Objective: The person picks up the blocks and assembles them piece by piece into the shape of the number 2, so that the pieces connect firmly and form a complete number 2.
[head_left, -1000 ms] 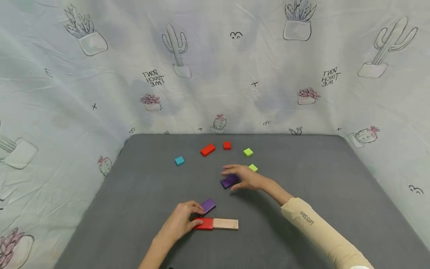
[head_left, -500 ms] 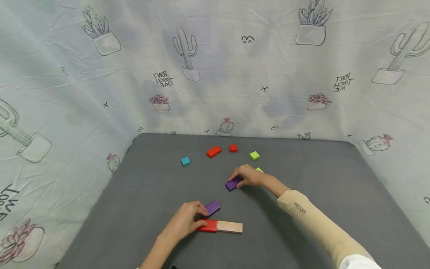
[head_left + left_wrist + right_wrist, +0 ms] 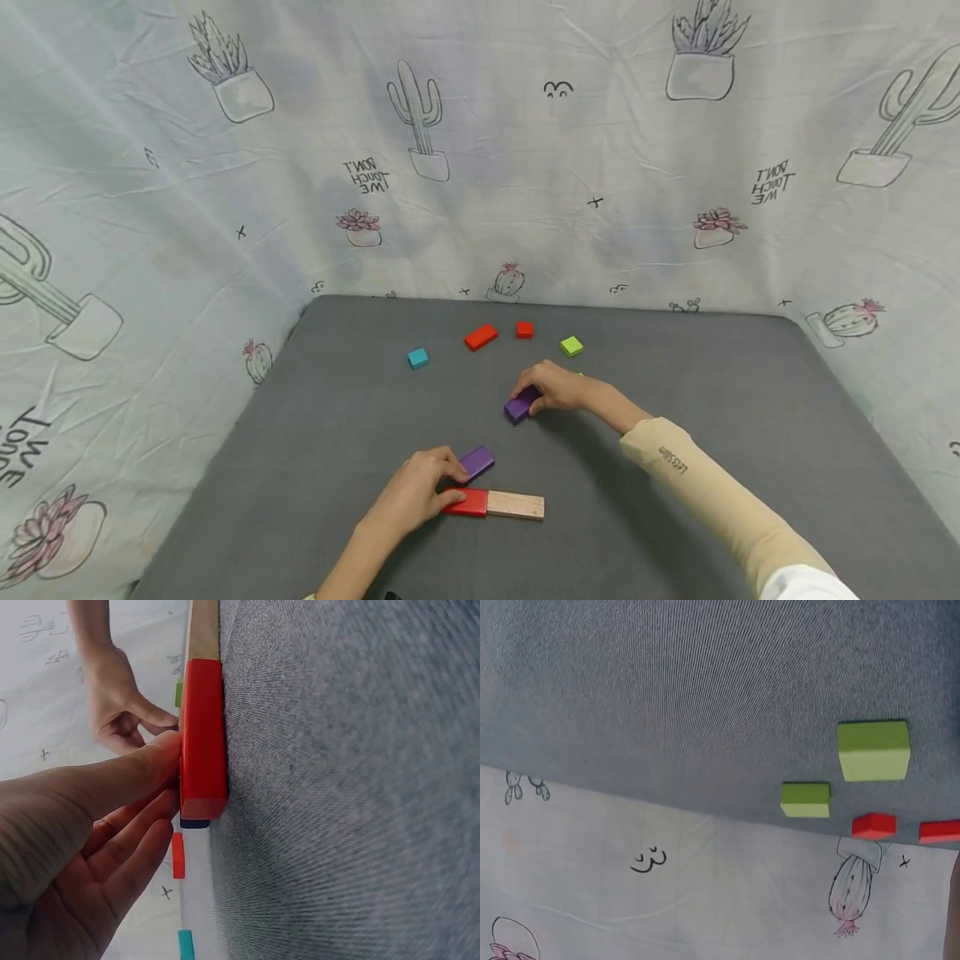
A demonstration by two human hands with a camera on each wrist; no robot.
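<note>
In the head view, my right hand [image 3: 553, 387] pinches a dark purple block [image 3: 519, 406] at the middle of the table, thumb on the near side and fingers on the far side. My left hand [image 3: 418, 487] lies lower left, its thumb resting on a red block [image 3: 471, 502] and its fingertips touching the left end of a second purple block [image 3: 478, 461]. A plain wooden block [image 3: 516, 505] abuts the red block's right end. The left wrist view shows the fingers fairly straight behind the red block, partly hidden by it.
Toward the back of the grey table [image 3: 360, 333] are a blue block [image 3: 417, 358], a long red block [image 3: 481, 337], a small red block [image 3: 525, 330] and a green block [image 3: 572, 346]. Another green block [image 3: 874, 750] is mostly hidden behind the right hand in the head view. Patterned cloth surrounds the table.
My right hand's fingers have closed from a spread pose onto the dark purple block. My left hand stays by the red and purple blocks. The head view has shifted slightly.
</note>
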